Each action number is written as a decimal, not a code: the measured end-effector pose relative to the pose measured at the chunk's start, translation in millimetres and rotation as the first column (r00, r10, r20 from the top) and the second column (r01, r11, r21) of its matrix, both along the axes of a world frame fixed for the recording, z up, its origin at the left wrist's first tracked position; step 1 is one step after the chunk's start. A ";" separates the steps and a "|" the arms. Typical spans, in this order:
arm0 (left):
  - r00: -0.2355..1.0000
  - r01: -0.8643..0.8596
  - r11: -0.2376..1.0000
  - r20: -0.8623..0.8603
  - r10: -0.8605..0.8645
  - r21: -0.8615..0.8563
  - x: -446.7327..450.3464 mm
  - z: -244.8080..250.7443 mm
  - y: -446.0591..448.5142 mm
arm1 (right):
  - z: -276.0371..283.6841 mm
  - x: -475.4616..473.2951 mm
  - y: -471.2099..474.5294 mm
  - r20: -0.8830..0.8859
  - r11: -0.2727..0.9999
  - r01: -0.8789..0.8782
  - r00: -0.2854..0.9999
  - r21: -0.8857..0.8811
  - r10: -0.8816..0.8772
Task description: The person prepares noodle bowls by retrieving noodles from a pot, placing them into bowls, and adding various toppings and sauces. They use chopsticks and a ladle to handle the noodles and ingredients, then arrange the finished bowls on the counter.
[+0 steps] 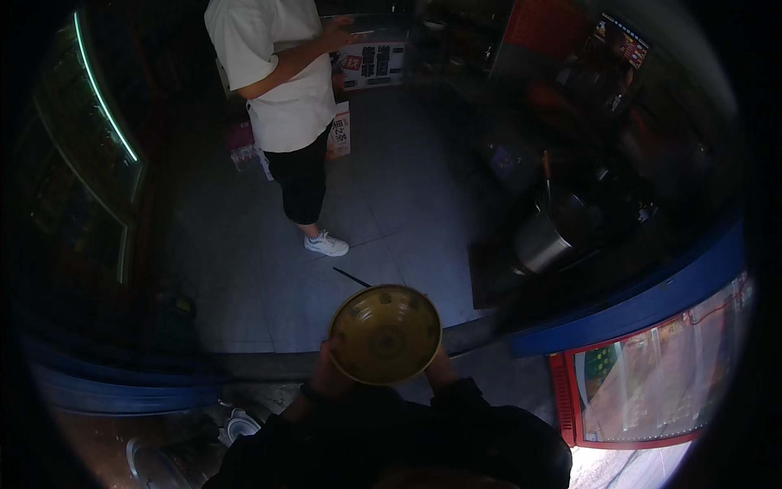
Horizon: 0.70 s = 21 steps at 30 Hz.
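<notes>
A wide yellow-brown bowl [386, 333] with dark printed marks along its inner wall is held in front of my body. Its inside faces up towards me and nothing lies in it. My left hand [332, 368] grips the bowl's left rim, with a dark band around the wrist. On the opposite side, my right hand [441, 368] supports the rim, its fingers mostly hidden beneath the bowl. A thin dark stick [350, 276] sticks out past the far rim; its other end is hidden by the bowl.
A person [287, 79] in a white shirt stands ahead on the tiled floor [379, 208]. Rightward are a steel stockpot [544, 244] and a wooden-handled utensil [547, 165]. A red-framed glass-door cooler [641, 379] stands lower right. Cartons [340, 131] sit behind the person.
</notes>
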<state>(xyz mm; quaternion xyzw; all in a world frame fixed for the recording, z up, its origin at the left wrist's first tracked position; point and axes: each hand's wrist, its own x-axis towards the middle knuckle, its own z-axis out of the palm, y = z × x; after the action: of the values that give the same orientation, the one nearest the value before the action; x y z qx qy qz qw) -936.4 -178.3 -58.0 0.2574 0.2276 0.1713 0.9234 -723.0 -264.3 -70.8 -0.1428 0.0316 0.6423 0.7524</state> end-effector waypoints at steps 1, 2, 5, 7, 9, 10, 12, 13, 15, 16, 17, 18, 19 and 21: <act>0.999 -0.019 0.993 0.046 0.025 -0.120 37.5 -2.8 28.4 | -4.6 49.1 21.7 0.065 0.985 0.164 0.985 -0.048 -0.161; 0.974 0.009 0.969 0.221 0.047 -0.248 75.9 -2.0 56.8 | -6.7 96.4 44.0 0.128 0.928 0.324 0.944 -0.184 -0.304; 0.981 0.140 0.902 -0.184 -0.069 0.409 164.1 17.8 133.6 | 9.7 213.2 65.0 -0.003 0.916 0.246 0.966 0.317 -0.259; 0.961 0.256 0.661 -0.260 -0.094 0.705 217.7 46.0 183.6 | 33.3 261.1 76.3 0.044 0.912 0.381 0.919 0.152 -0.391; 0.948 0.301 0.679 -0.289 -0.135 0.670 273.3 77.6 226.1 | 64.0 294.3 89.8 0.130 0.878 0.475 0.869 0.051 -0.478; 0.949 0.294 0.786 -0.267 -0.170 0.544 305.8 92.6 248.1 | 79.2 309.2 100.5 0.190 0.858 0.514 0.841 0.018 -0.507; 0.961 0.260 0.895 -0.187 -0.204 0.363 360.1 113.1 278.4 | 101.7 335.9 118.3 0.233 0.820 0.572 0.803 -0.038 -0.549; 0.967 0.237 0.936 -0.158 -0.201 0.261 390.3 121.1 295.6 | 109.7 357.4 132.7 0.246 0.806 0.592 0.785 -0.029 -0.568; 0.978 0.187 0.981 -0.102 -0.181 0.048 450.0 129.8 327.7 | 115.0 407.0 163.7 0.305 0.782 0.622 0.751 -0.033 -0.585; 0.978 0.193 0.981 -0.094 -0.189 0.035 483.0 131.0 346.0 | 113.6 436.6 183.1 0.314 0.786 0.619 0.747 -0.003 -0.587; 0.978 0.187 0.982 -0.094 -0.186 0.008 512.7 129.8 363.9 | 110.3 468.9 203.3 0.293 0.799 0.601 0.760 0.021 -0.580; 0.980 0.171 0.985 -0.099 -0.173 -0.021 535.9 126.9 376.8 | 105.3 501.7 224.9 0.280 0.818 0.574 0.781 0.033 -0.558; 0.985 0.145 0.987 -0.087 -0.151 -0.066 566.5 126.4 393.5 | 103.8 542.8 253.7 0.276 0.844 0.529 0.801 0.093 -0.532; 0.992 0.070 0.984 -0.088 -0.085 -0.166 625.8 130.3 431.9 | 109.1 618.7 312.5 0.285 0.869 0.495 0.836 -0.019 -0.469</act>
<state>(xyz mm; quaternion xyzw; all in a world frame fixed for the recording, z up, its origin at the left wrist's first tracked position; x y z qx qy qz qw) -310.6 253.7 72.3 0.1976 0.2743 0.1035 0.9354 -104.3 48.2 38.3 -0.2512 -0.0070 0.4042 0.8795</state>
